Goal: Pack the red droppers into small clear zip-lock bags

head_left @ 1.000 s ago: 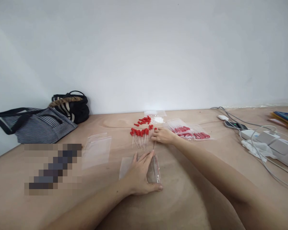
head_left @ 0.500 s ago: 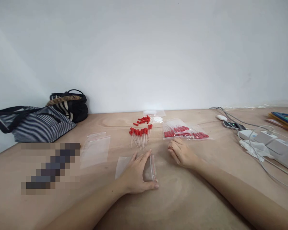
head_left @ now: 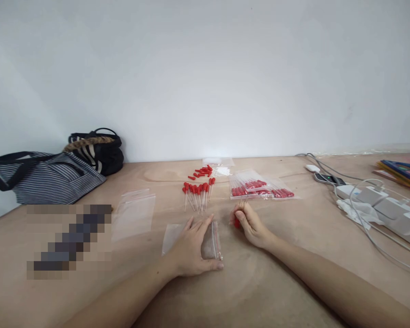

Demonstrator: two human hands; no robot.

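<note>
My left hand (head_left: pixel 193 246) lies with fingers spread on a clear zip bag (head_left: pixel 210 241), its red-striped zip edge showing to the right of my fingers. To the right, my right hand (head_left: pixel 251 225) is closed around several droppers, with a red bulb (head_left: pixel 237 222) showing under the fingers and thin clear tips poking out above. How many it holds is hidden. Beyond my hands lies a fan of droppers (head_left: pixel 198 191) with red bulbs and clear stems. Behind them are loose red bulbs (head_left: pixel 201 172) and a bunch of clear tubes (head_left: pixel 222 171).
Filled zip bags of red-bulbed droppers (head_left: pixel 249 187) lie at the back right. More flat zip bags (head_left: pixel 133 216) are left of my left hand, near a blurred dark object (head_left: pixel 75 237). A striped bag (head_left: pixel 58 177) stands far left; a power strip (head_left: pixel 392 212) with cables is right.
My right hand has turned over and shifted slightly left, so the red bulb and clear tips in it now show. My left hand stays on the bag. The view has shifted slightly.
</note>
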